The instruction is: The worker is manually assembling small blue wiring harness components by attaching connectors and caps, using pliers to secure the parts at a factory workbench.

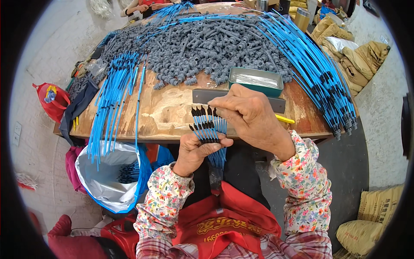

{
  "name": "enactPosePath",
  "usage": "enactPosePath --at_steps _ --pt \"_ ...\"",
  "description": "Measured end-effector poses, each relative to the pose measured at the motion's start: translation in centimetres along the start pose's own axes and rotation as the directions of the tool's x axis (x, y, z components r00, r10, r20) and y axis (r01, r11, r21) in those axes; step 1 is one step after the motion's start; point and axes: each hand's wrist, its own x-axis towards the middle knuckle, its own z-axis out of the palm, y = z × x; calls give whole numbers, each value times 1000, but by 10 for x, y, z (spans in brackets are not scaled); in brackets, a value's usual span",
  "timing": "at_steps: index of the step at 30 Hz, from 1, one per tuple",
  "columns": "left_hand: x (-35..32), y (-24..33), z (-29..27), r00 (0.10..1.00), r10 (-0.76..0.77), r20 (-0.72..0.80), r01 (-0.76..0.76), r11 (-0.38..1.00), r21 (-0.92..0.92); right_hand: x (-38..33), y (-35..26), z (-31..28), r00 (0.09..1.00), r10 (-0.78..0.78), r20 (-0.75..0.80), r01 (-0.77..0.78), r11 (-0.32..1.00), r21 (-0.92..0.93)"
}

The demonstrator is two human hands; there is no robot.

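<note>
In front of my chest, my left hand [196,151] is wrapped round a bundle of thin blue rods [219,156]. Their black tips [202,113] fan upward in two rows, and the lower ends hang below my fist. My right hand [254,118] is closed in a pinch beside the upper black tips, touching the right side of the fan. A thin pale strand crosses the bundle near my right fingers; what exactly those fingertips hold is hidden. Just beyond my hands stands an open green tin [255,82] with many thin white pieces inside.
A grey pipe-fitting heap [215,43] covers the far table. Blue rods lie at the left [116,86] and right [312,69]. A dark metal bar [207,96] and yellow tool [284,119] lie nearby. A white-lined bag [103,181] stands left. Another person's hands [151,6] show at the far side.
</note>
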Motion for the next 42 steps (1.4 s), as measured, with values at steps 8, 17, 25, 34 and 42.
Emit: enactPosePath --at_steps 8,17,25,34,42 --pt "0 1 -3 1000 -5 16 5 1000 14 4 -3 -1 998 -67 -14 66 996 -64" --pt "0 5 -5 999 -13 35 12 1000 16 2 -5 8 993 -99 -70 90 989 -118" --pt "1 8 -5 998 -33 62 32 999 10 1 -1 9 990 -127 -61 121 988 -100" --pt "2 6 -5 997 -37 68 35 999 33 5 -6 10 993 -97 -61 94 994 -54" --pt "3 8 -1 997 -42 59 37 996 85 3 -4 18 990 -78 -120 71 996 -60"
